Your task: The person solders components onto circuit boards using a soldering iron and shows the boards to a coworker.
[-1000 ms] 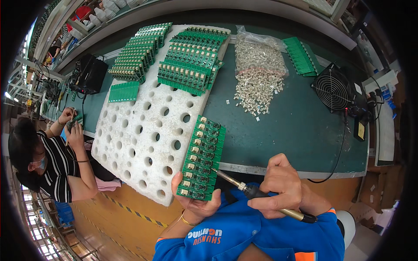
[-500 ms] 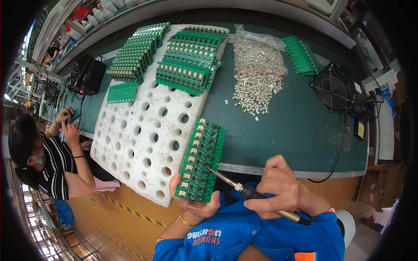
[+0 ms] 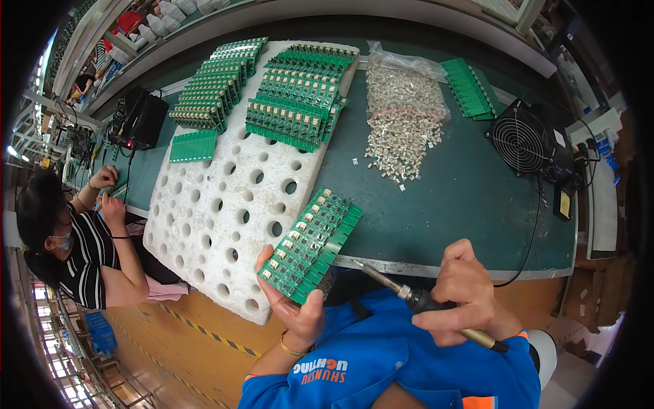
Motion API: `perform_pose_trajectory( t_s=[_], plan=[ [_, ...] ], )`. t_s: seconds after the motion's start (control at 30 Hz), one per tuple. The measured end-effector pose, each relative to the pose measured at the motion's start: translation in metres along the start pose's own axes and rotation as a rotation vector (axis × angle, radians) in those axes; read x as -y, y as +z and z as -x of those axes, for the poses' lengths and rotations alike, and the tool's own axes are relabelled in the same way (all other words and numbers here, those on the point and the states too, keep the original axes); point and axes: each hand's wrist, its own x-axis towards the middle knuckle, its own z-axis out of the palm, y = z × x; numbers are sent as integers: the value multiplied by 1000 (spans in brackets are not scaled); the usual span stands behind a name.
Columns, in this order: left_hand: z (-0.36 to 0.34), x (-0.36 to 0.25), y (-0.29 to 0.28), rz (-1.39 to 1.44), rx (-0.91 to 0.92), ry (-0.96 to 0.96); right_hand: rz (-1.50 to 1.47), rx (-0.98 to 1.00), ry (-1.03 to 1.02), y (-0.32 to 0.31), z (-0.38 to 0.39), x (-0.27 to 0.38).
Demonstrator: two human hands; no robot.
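My left hand (image 3: 293,315) grips the lower end of a green circuit board panel (image 3: 312,238), thumb on one edge and fingers on the other. The panel is tilted and carries a row of small white connectors and dark parts. In my closed right hand (image 3: 464,293) is a soldering iron (image 3: 421,300); its metal tip points up and left, apart from the panel's right side. A white foam board (image 3: 225,253) with round holes lies left of the panel. Rows of populated green boards (image 3: 289,92) lean together on its far part.
A clear bag (image 3: 405,85) spills small white connectors (image 3: 402,143) onto the green bench. Bare-looking green panels (image 3: 469,88) lie beyond, near a black fan (image 3: 519,140). A cord hangs at the right. At left, a person (image 3: 88,245) works beside a black box (image 3: 139,119).
The soldering iron has moved off the panel, down and right with my right hand. My left hand has tilted the panel clockwise. The person at left has shifted their hands slightly.
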Motion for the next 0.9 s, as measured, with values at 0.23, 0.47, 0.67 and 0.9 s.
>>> perform_pose_trajectory(
  t_s=[0.23,0.47,0.67,0.9],
  plan=[
    [-9,-6,6,285,-12,-163,24,-69,29,6,4,-5],
    [-10,-6,4,428,35,-330,70,-165,46,8,5,-9],
    [-11,-8,8,422,41,-382,48,-161,57,10,5,-11],
    [-11,-4,4,445,50,-443,31,-150,52,12,3,-13]
  ],
)
